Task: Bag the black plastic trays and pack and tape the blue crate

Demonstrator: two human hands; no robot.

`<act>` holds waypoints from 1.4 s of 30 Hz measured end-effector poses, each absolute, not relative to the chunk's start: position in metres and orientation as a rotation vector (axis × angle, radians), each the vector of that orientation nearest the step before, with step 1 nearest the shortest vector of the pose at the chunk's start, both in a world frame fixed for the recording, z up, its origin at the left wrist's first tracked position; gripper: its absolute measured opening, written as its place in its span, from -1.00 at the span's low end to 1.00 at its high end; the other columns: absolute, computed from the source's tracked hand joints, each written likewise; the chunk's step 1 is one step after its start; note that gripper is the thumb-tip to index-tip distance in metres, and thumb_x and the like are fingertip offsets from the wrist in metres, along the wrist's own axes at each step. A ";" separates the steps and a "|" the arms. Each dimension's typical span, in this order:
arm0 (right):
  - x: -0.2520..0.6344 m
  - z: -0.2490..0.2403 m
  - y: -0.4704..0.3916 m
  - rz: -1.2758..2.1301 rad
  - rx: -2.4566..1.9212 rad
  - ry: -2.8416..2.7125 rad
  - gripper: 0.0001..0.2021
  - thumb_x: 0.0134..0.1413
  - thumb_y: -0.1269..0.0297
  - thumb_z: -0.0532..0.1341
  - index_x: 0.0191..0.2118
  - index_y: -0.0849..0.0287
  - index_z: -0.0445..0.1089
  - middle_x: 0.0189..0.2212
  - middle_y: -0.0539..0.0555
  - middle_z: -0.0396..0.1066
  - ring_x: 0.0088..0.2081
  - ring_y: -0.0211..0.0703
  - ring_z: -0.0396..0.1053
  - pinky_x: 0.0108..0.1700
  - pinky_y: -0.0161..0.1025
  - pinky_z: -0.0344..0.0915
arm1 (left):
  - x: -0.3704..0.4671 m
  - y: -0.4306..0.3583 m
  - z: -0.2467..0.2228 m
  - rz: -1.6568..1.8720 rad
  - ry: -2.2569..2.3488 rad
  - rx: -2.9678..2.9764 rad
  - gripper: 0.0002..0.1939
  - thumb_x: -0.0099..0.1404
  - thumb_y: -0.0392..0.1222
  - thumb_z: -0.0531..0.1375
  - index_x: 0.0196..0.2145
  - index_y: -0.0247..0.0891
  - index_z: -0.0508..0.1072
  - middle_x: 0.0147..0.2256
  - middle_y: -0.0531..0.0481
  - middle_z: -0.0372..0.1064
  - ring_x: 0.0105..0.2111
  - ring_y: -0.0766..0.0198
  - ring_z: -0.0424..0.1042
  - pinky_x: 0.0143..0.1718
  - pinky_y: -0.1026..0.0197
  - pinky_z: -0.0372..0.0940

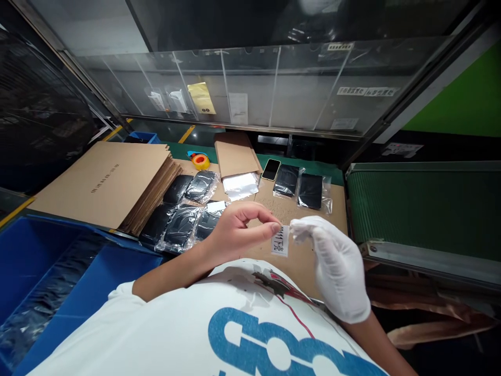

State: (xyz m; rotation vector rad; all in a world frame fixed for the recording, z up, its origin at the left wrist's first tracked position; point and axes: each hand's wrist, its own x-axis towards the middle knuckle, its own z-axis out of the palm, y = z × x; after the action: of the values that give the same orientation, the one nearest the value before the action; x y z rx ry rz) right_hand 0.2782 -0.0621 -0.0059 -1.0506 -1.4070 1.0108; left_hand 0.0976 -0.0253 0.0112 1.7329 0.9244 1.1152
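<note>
My left hand (248, 224), bare, pinches the upper edge of a small white printed label (280, 246) between thumb and fingertip, in front of my chest. My right hand (336, 266), in a white glove, is closed with its fingertips pinched beside the label's upper right corner. Whether those fingertips grip the label or something else is hidden. Beyond my left forearm lie several black parts in clear plastic bags (182, 224). Two more bagged black pieces, one of them a flat bagged piece (310, 191), lie beyond my right hand on the cardboard-covered table (299, 271).
A stack of flat cardboard sheets (109, 177) stands at left, above a blue bin (82, 292) holding bagged parts. At the back are yellow tape (201, 161), silvery sheets (240, 186), brown cardboard (237, 155) and a phone (271, 169). A green conveyor belt (426, 209) runs at right.
</note>
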 end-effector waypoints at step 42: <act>0.274 0.001 -0.063 0.535 -0.970 -1.867 -0.86 0.05 0.49 0.18 -0.31 0.11 0.40 -0.44 -0.01 0.37 -0.42 -0.24 0.31 -0.36 -0.22 0.23 | 0.100 -0.024 0.026 0.953 0.791 1.846 -0.95 0.08 -0.35 0.13 -0.48 -0.25 0.32 -0.46 0.06 0.28 -0.41 0.34 0.26 -0.34 0.26 0.21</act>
State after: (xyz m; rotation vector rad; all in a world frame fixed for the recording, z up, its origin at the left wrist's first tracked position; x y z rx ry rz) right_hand 0.2737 -0.0633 0.0010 -0.9703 -1.8674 0.5345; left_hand 0.0998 -0.0244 0.0260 1.8464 0.7906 0.9530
